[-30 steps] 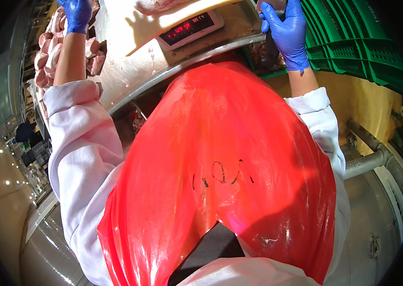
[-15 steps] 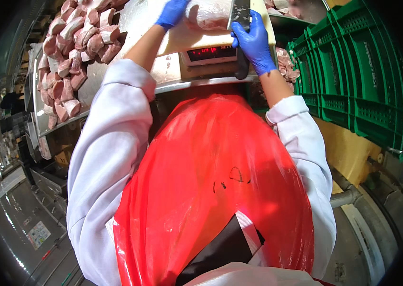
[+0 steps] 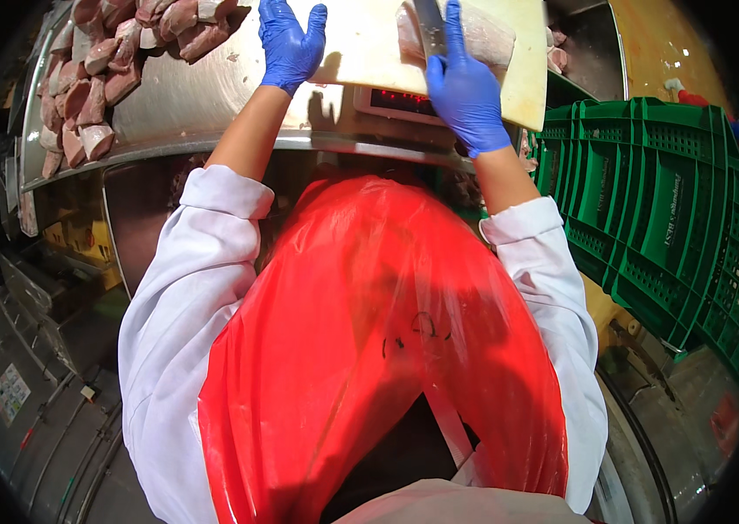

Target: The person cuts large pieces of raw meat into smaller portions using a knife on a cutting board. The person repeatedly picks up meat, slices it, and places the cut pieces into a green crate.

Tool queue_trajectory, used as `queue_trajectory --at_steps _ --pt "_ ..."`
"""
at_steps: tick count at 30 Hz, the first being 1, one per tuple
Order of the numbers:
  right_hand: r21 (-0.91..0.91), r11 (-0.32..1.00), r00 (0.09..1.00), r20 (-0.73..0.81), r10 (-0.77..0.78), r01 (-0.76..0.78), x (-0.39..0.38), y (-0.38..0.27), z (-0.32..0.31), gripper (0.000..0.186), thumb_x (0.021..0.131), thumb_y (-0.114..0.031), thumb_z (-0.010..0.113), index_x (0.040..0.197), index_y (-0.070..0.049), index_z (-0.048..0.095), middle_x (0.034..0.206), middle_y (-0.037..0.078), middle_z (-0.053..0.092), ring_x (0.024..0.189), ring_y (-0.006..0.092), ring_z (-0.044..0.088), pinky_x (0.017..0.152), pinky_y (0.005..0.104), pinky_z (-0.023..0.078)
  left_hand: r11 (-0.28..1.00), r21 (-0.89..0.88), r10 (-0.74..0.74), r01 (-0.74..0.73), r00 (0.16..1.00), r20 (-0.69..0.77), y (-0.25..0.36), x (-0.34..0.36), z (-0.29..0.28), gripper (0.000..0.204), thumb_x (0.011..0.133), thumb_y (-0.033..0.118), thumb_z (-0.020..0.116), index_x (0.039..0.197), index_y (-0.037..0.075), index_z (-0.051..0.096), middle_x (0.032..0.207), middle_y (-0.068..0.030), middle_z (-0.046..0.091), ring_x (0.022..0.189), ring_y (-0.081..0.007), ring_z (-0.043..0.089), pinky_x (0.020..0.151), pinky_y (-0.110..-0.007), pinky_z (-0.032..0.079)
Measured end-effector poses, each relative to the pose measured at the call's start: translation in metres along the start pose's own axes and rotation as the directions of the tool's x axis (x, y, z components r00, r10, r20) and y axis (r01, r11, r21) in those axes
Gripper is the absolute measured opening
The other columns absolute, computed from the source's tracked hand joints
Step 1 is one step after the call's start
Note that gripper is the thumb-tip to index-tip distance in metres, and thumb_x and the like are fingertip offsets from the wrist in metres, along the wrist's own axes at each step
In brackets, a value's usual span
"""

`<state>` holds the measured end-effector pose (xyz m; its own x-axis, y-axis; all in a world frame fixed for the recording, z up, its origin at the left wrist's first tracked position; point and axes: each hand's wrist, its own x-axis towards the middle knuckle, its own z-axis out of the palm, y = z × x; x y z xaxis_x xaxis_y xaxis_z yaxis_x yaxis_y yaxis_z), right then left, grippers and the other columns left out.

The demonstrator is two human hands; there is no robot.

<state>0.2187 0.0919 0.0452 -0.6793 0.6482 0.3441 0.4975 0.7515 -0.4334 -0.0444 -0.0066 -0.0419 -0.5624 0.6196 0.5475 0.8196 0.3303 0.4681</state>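
We seem to be cutting: our right hand (image 3: pixel 467 96) grips a knife (image 3: pixel 429 26) over the meat (image 3: pixel 487 41) near the cutting board (image 3: pixel 526 83)'s right edge, while our left hand (image 3: pixel 291 48) is empty, fingers spread. A steady cut calls for that hand bracing the meat.

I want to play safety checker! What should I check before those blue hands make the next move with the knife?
1. Left hand away from the knife: ok, it is open, well to the left of the blade.
2. Knife held in the right hand: ok, with the index finger pointing forward beside the blade.
3. Pale piece of meat on the cutting board: ok.
4. Piece of meat steadied by the left hand: not ok, the hand is not touching it.
5. Blade touching the meat: cannot tell from above.
6. Scale display fully visible: not ok, the right hand hides part of the scale.
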Motion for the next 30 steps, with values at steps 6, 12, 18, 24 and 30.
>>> queue_trajectory --at_steps 6,12,18,24,30 --pt "-0.217 0.971 0.970 0.237 -0.049 0.102 -0.008 -0.016 -0.010 0.080 0.090 -0.004 0.057 0.162 -0.015 0.025 0.081 0.019 0.067 0.057 0.0319 0.064 0.053 0.0427 0.053 0.979 -0.203 -0.037 0.021 0.996 -0.077 0.022 -0.005 -0.005 0.071 0.099 0.026 0.061 0.150 -0.011 0.029 0.150 -0.0358 0.037 0.141 -0.0497 0.035 0.120 -0.050 0.026" --pt "-0.384 0.911 0.826 0.554 0.099 0.148 -0.090 0.000 -0.083 0.091 0.085 -0.004 0.060 0.164 -0.025 0.020 0.072 0.016 0.061 0.057 0.0367 0.064 0.052 0.0487 0.053 0.940 -0.334 -0.116 0.066 0.985 -0.131 0.025 -0.006 0.002 0.054 0.097 0.016 0.061 0.141 -0.009 0.043 0.136 -0.0309 0.052 0.129 -0.0421 0.050 0.113 -0.046 0.038" --pt "-0.088 0.996 0.881 0.471 0.038 0.004 -0.139 0.039 -0.145 0.087 0.087 -0.001 0.064 0.163 -0.023 0.025 0.074 0.019 0.062 0.056 0.0322 0.063 0.056 0.0434 0.051 0.857 -0.514 -0.068 0.035 0.997 -0.046 0.090 -0.016 -0.002 0.032 0.083 0.025 0.082 0.100 0.003 0.065 0.090 -0.0090 0.068 0.083 -0.0208 0.066 0.078 -0.035 0.052" --pt "0.137 0.948 0.947 0.190 0.258 -0.286 -0.113 0.038 -0.138 0.080 0.094 -0.002 0.059 0.163 -0.019 0.024 0.070 0.014 0.062 0.051 0.0217 0.051 0.059 0.0317 0.049 0.889 -0.245 0.434 -0.386 0.881 0.186 0.133 -0.042 -0.003 0.023 0.078 0.020 0.074 0.098 0.011 0.065 0.088 -0.0124 0.061 0.085 -0.0337 0.062 0.075 -0.045 0.051" --pt "0.049 0.998 0.995 0.089 0.035 -0.040 -0.058 0.014 -0.066 0.075 0.093 -0.013 0.059 0.161 -0.023 0.028 0.073 0.016 0.065 0.059 0.0354 0.066 0.058 0.0455 0.053 0.896 -0.316 0.384 -0.311 0.900 0.204 0.093 -0.024 -0.010 0.009 0.083 0.009 0.069 0.092 0.008 0.066 0.093 -0.0120 0.063 0.088 -0.0357 0.063 0.077 -0.044 0.054"
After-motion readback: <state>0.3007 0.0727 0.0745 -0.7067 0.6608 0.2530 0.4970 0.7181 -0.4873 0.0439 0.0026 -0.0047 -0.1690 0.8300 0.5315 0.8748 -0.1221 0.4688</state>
